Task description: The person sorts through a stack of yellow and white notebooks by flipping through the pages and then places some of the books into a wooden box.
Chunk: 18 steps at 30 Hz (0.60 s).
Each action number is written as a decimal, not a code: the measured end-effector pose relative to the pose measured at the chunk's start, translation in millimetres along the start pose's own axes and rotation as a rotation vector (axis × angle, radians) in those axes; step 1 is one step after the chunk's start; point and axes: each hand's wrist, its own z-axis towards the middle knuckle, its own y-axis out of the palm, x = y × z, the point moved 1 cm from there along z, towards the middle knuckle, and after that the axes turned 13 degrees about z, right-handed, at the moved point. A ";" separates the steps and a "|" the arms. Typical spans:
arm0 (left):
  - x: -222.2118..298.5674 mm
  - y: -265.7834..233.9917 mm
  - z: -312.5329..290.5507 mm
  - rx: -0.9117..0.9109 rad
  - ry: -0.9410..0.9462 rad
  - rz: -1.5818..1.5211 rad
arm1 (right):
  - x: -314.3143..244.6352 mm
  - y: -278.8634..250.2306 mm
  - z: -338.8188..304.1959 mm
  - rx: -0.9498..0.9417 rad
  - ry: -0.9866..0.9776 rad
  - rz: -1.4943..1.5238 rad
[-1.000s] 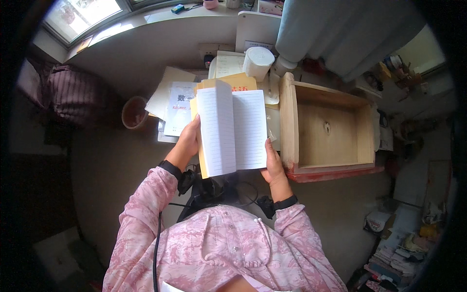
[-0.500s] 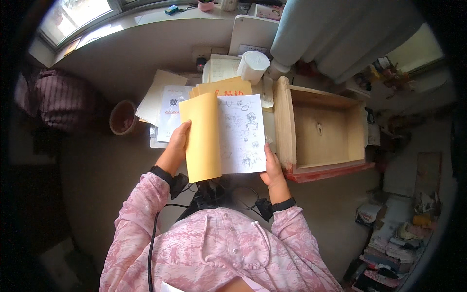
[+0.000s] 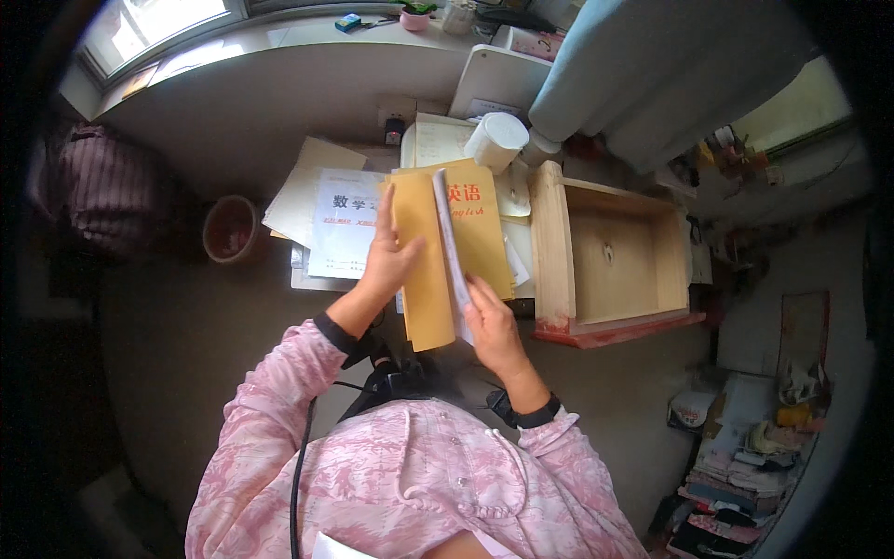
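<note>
Yellow-covered paper notebook point(image 3: 428, 289), frame centre: left hand point(image 3: 389, 261), fingers spread, lay against it; right hand point(image 3: 494, 326) touched white pages point(image 3: 453, 253), finger grip unclear.

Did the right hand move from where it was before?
Yes, it moved left: the right hand now sits farther from the wooden drawer, with a wider gap between them than before.

Daylight enters through the overexposed window point(image 3: 154, 28), upper left; glare marks the sill point(image 3: 298, 35). Lower corners are dark. Fisheye distortion curves peripheral edges.
</note>
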 end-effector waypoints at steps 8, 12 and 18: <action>-1.7 8.3 -0.3 -0.055 -0.074 0.460 | 1.4 22.7 -7.7 -0.152 0.027 -0.290; -13.9 16.9 0.2 -0.077 -0.152 0.501 | 10.6 27.6 -6.6 -0.186 -0.096 -0.332; -0.6 24.8 -3.0 -0.075 -0.136 0.683 | 23.4 21.1 -3.7 -0.202 -0.234 -0.321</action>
